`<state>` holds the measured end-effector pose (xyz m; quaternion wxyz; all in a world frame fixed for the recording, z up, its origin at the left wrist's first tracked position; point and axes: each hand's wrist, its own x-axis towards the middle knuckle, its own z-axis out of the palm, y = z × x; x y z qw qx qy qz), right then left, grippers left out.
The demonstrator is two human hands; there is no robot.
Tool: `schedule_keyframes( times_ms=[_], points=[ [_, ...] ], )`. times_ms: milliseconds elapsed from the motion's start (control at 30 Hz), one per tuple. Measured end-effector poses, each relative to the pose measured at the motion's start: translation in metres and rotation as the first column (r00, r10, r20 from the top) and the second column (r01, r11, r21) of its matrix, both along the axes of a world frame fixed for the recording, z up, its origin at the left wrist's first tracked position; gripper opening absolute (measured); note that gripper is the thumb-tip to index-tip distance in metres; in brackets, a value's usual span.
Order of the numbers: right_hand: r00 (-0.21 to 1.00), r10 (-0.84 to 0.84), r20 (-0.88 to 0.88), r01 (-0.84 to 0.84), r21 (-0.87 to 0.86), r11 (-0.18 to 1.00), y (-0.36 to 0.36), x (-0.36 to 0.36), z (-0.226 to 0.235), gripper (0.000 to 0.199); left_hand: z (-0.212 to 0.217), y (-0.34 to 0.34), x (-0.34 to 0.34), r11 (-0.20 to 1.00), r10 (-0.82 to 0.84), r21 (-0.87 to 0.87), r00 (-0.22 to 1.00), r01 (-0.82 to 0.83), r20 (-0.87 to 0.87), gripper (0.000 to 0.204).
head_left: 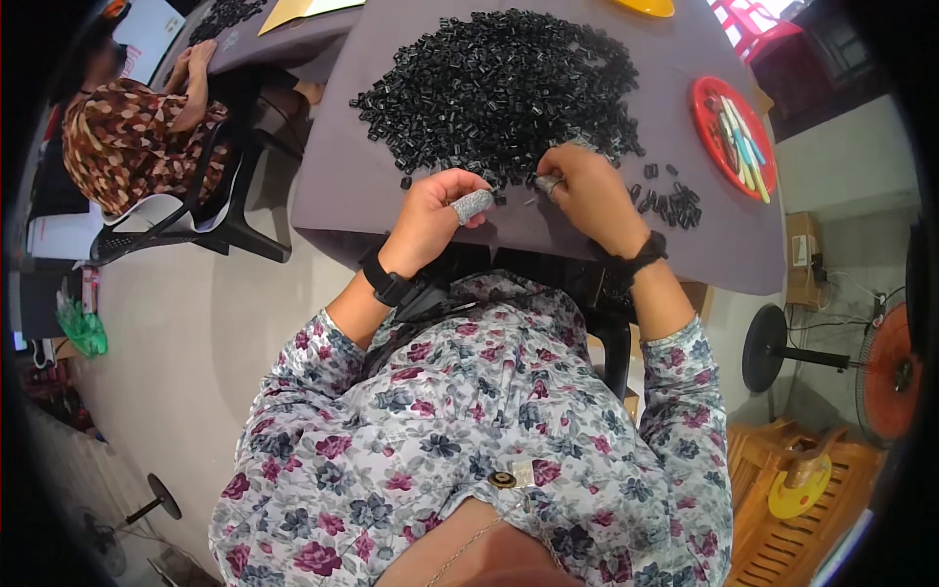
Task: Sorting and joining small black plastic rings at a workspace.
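Note:
A large heap of small black plastic pieces (499,88) covers the far middle of the grey tablecloth. At the heap's near edge, my left hand (430,217) is pinched closed, with a small black plastic piece at its fingertips; a grey cover wraps one finger. Just to its right, my right hand (592,196) is also closed in a pinch, with grey covering on a finger. A thin pale tip shows below its fingers, but the rest of what it grips is hidden. The two hands are a short gap apart.
Loose black pieces (675,205) lie in a small group right of my right hand. Farther right is a red plate (706,122) holding several slim-handled tools. A yellow dish (650,5) sits at the far edge. Another person (147,137) sits at a table on the left.

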<state>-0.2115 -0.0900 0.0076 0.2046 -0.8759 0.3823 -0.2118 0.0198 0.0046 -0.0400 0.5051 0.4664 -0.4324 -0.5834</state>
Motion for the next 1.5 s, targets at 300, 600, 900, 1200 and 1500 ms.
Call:
schedule_keyframes(
  times_ms=[300,600,900,1200,1500],
  points=[
    [0.990,0.022,-0.138,-0.030,-0.059,0.998,0.007,0.013,-0.007,0.023,0.000,0.002,0.000,1.000,0.008,0.019,1.000,-0.007,-0.014,0.016],
    [0.996,0.064,-0.070,-0.073,-0.141,0.987,-0.018,0.019,0.005,0.021,-0.005,-0.001,0.000,1.000,-0.015,0.011,0.999,0.015,-0.033,0.015],
    [0.991,0.095,-0.098,-0.096,-0.008,0.995,-0.019,0.030,-0.002,0.020,-0.004,0.004,-0.001,1.000,0.000,0.021,0.999,0.002,-0.051,0.017],
    [0.997,0.055,0.060,-0.058,0.046,0.997,-0.020,0.006,-0.004,0.019,-0.004,0.001,-0.004,1.000,-0.023,-0.006,0.999,0.023,-0.037,0.017],
    [0.999,0.032,0.025,-0.030,-0.082,0.996,-0.013,0.016,0.004,0.019,-0.005,0.000,-0.001,1.000,-0.030,0.000,0.999,0.030,-0.033,0.016]
  ],
)
